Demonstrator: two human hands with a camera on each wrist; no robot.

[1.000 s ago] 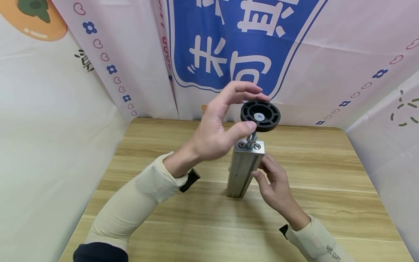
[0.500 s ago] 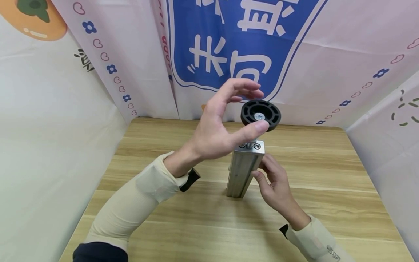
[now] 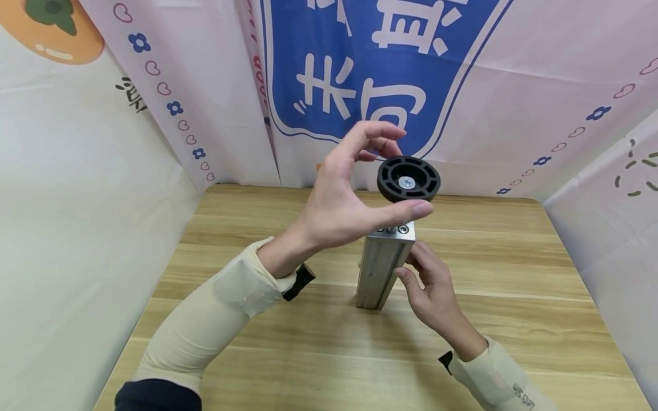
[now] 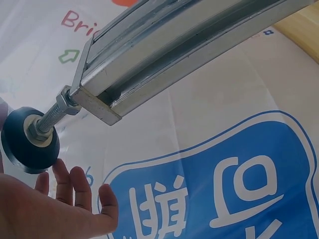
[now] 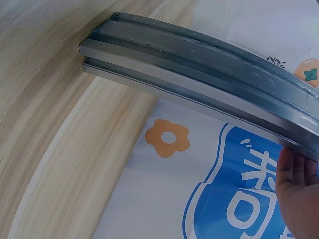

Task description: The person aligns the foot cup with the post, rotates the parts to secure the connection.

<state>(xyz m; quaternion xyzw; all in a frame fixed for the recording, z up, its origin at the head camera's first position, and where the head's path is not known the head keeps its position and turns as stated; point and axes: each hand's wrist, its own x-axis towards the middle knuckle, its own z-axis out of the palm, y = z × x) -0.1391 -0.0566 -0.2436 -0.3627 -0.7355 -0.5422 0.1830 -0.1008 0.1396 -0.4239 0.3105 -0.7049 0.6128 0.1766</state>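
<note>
The left hand [image 3: 339,206] is spread about the black disc [image 3: 420,177], thumb stretched along its near side and loosely curved fingers at its far side; they stand apart rather than clamped. Such a light hold probably leaves the disc free to turn. In the left wrist view a fingertip comes right up to the rim, though firm contact is hard to tell. The right hand [image 3: 430,288] pinches the metal post [image 3: 379,274] lower down, thumb on the near face and fingers partly hidden behind, likely to steady it against a twist from above.

The disc sits over the post's top end, carried on a threaded bolt [image 4: 52,119] with a nut [image 4: 66,101] just above the end plate [image 3: 377,236]. The post stands upright on the worktop [image 3: 298,354], which seems to bear its weight and leaves the disc high and within reach. Beyond the worktop hangs a printed cloth [image 3: 514,108]; pale sleeves [image 3: 205,319] cover both forearms, clear of the fingers.
</note>
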